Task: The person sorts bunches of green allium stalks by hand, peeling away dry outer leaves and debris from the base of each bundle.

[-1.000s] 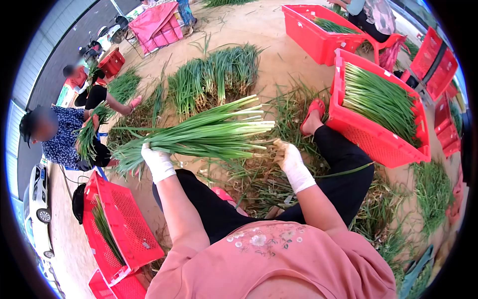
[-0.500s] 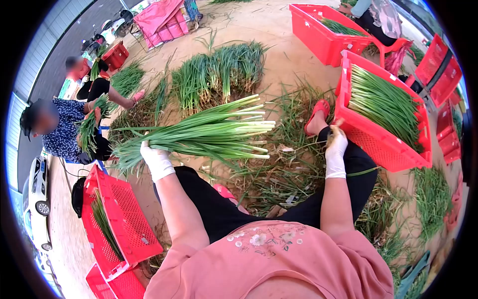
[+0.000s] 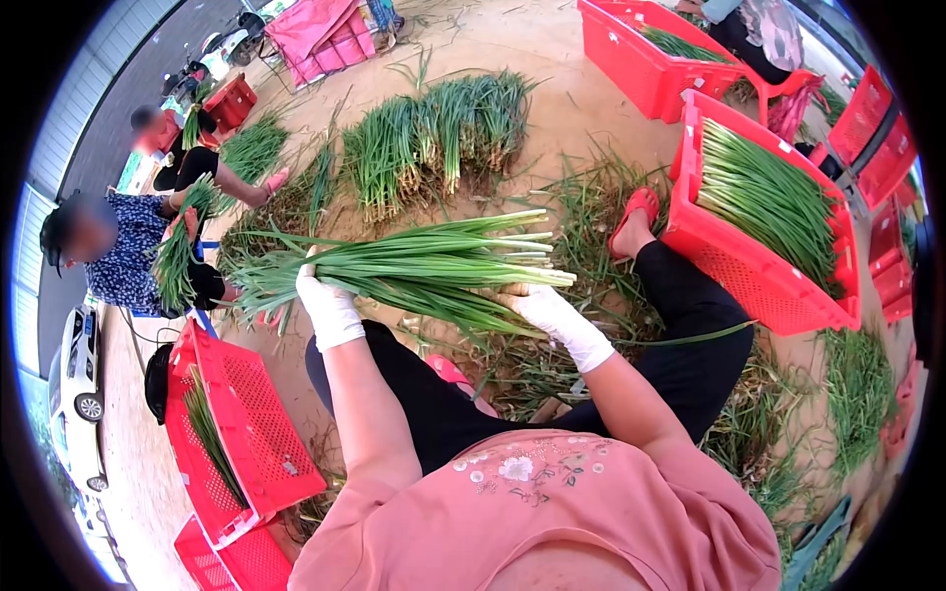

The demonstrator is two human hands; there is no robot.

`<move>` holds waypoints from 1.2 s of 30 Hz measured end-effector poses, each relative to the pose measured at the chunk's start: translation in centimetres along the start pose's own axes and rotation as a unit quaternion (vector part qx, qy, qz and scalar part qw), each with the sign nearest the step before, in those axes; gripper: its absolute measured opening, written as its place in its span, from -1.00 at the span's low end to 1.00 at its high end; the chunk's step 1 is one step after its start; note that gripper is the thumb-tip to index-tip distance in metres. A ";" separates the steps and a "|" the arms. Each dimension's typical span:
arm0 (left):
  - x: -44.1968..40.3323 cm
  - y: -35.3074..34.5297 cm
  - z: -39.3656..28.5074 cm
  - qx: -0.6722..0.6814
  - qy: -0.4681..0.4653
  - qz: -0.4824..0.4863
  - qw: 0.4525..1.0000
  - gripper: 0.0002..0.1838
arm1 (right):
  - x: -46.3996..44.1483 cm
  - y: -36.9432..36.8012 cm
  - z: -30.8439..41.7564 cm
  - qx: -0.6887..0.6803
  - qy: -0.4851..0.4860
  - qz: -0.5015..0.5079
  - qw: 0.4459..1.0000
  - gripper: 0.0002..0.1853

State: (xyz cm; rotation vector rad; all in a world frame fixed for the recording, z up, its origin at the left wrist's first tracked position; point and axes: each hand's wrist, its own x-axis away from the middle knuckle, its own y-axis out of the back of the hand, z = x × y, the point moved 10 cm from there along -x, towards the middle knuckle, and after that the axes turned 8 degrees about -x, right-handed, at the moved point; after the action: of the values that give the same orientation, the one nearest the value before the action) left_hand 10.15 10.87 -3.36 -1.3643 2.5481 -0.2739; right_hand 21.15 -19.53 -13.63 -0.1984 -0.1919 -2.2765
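A bunch of green onions [image 3: 434,266] lies level across my lap, pale stalk ends to the right and leafy tops to the left. My left hand [image 3: 323,295], in a white glove, is closed around the leafy part. My right hand [image 3: 537,307], also gloved, grips the lower side of the bunch near the pale ends; its fingertips are partly hidden under the stalks. One loose green leaf [image 3: 700,337] stretches from beside my right wrist across my right knee.
Upright green onions [image 3: 439,138] stand in a pile ahead. A red crate [image 3: 769,266] of green onions is at my right, another red crate [image 3: 236,424] at my left. Leaf scraps [image 3: 601,217] litter the ground. A person [image 3: 128,246] holding green onions sits at the left.
My right hand has moved left from beside the right crate to the bunch and taken hold of it near the stalk ends. The bunch has shifted slightly right with my left hand.
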 end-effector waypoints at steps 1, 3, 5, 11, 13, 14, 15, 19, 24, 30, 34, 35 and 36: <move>-0.3 0.0 0.6 0.057 0.030 -0.018 0.998 -0.85 | 0.3 0.0 0.0 0.001 -0.005 0.001 1.000 -0.64; -0.2 -0.4 1.1 0.100 0.064 -0.021 0.993 -0.85 | 0.4 0.3 0.2 0.015 0.037 -0.034 0.999 -0.63; -0.1 -1.2 2.2 0.193 0.144 -0.010 0.971 -0.84 | 0.7 0.6 1.4 0.051 0.112 -0.087 0.989 -0.68; 0.9 -2.3 -0.2 0.071 0.048 -0.004 0.996 -0.83 | 0.2 0.7 -1.6 0.247 0.127 -0.172 0.945 -0.67; 1.2 -2.5 -0.1 0.079 0.065 -0.002 0.995 -0.84 | 0.9 2.5 -2.5 0.336 0.091 -0.201 0.916 -0.67; 1.6 -2.7 -1.1 0.060 0.040 0.000 0.997 -0.84 | 0.6 4.1 -4.9 0.333 0.022 -0.202 0.921 -0.69; 1.8 -2.9 -1.9 0.042 0.015 0.001 0.999 -0.85 | 0.9 6.3 -7.9 0.340 -0.016 -0.222 0.914 -0.74; 0.4 -0.9 -2.5 0.101 -0.005 -0.025 0.995 -0.84 | 7.5 17.9 -17.4 0.108 -0.290 -0.388 0.868 -0.73; -1.9 2.7 -1.7 0.031 -0.039 -0.033 0.998 -0.67 | 3.1 11.1 -11.5 -0.075 -0.136 -0.214 0.964 -0.34; -0.5 2.5 -2.8 -0.202 -0.099 -0.041 0.973 -0.74 | 1.0 -0.8 -4.6 -0.543 -0.084 0.043 0.834 -0.46; -0.8 4.9 -0.9 -0.132 -0.080 -0.130 0.979 -0.78 | 1.3 4.9 -6.5 -0.298 -0.055 -0.202 0.931 -0.85; -0.3 4.7 -0.9 -0.073 -0.054 -0.135 0.987 -0.79 | 2.0 6.6 -7.6 -0.333 -0.083 -0.268 0.900 -0.88; 0.0 4.2 -1.1 -0.009 -0.029 -0.137 0.990 -0.80 | 0.6 9.4 -12.7 -0.413 -0.039 -0.348 0.841 -0.88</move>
State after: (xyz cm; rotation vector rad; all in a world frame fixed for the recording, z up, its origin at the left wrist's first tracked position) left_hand 6.52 13.28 -3.50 -1.7052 2.3180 -0.2537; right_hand 26.84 -28.65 -25.24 -0.7715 0.8382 -2.9371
